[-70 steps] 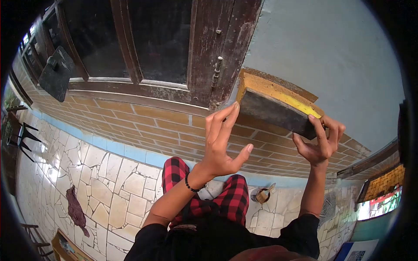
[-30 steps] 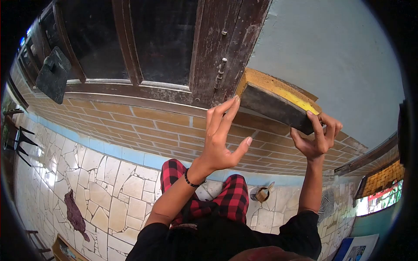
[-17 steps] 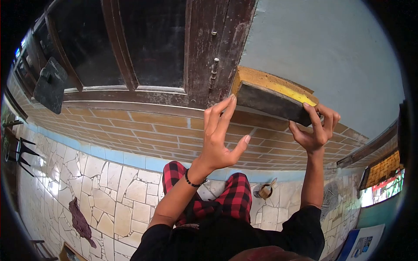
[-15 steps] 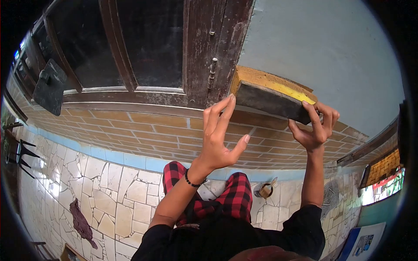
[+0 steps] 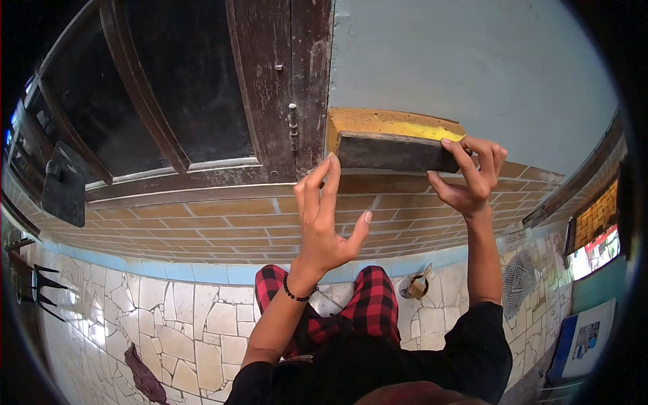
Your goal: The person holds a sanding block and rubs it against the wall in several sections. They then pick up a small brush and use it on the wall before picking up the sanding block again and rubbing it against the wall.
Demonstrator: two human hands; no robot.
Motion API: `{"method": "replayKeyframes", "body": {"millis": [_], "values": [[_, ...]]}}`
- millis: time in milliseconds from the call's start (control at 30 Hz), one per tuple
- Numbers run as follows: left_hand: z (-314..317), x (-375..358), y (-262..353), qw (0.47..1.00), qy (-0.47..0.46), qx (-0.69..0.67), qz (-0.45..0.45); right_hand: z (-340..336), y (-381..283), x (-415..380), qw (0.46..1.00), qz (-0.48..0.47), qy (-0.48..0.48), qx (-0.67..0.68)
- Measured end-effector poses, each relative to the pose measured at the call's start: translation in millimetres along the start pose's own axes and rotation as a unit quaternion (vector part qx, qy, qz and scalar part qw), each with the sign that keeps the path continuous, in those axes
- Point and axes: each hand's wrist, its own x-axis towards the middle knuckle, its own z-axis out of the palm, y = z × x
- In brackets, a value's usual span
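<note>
A dark, flat rectangular strip (image 5: 395, 153) lies along the front of an orange-brown ledge (image 5: 361, 121) that juts from the wall. Bright yellow, like fresh paint, covers the ledge's top toward the right. My right hand (image 5: 472, 177) pinches the strip's right end, thumb at the lower edge and fingers over the upper edge. At the opposite end, my left hand (image 5: 324, 223) is raised with its fingers stretched and thumb apart, fingertips right at the strip's left corner.
A dark wooden window frame (image 5: 277, 135) with a metal bolt (image 5: 293, 127) is on the left. Brick-patterned wall (image 5: 236, 221) runs below. On the stone floor stand a container with a brush (image 5: 418, 287), near my knee, and a crumpled dark cloth (image 5: 144, 376). A patterned mat (image 5: 518, 283) lies right.
The view has turned, so the window, ledge and strip sit further left. Both hands keep nearly the same places at the strip's two ends.
</note>
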Motion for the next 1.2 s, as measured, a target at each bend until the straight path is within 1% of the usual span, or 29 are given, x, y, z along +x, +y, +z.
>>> {"method": "replayKeyframes", "body": {"millis": [267, 400, 500, 833, 1033, 1133, 1200], "values": [[0, 1, 4, 1.0, -0.016, -0.006, -0.014, 0, -1, 2, 1.0, -0.004, -0.005, -0.01], [4, 2, 8, 0.999, 0.003, 0.039, -0.01, -3, -4, 4, 1.0, 0.001, -0.019, -0.017], [6, 1, 16, 0.998, -0.007, 0.044, -0.047, 0, -8, 2, 1.0, 0.012, -0.015, -0.015], [13, 0, 28, 0.996, -0.017, 0.024, -0.086, -1, -12, 1, 0.999, 0.021, -0.02, -0.023], [17, 2, 24, 0.995, -0.016, 0.05, -0.086, 0, -13, 2, 1.0, 0.013, -0.015, -0.019], [24, 2, 21, 0.995, 0.008, 0.073, -0.062, 0, -12, 1, 1.0, 0.013, -0.014, -0.019], [27, 3, 20, 0.994, 0.004, 0.084, -0.066, 0, -13, 1, 1.0, 0.016, -0.015, -0.016]]}}
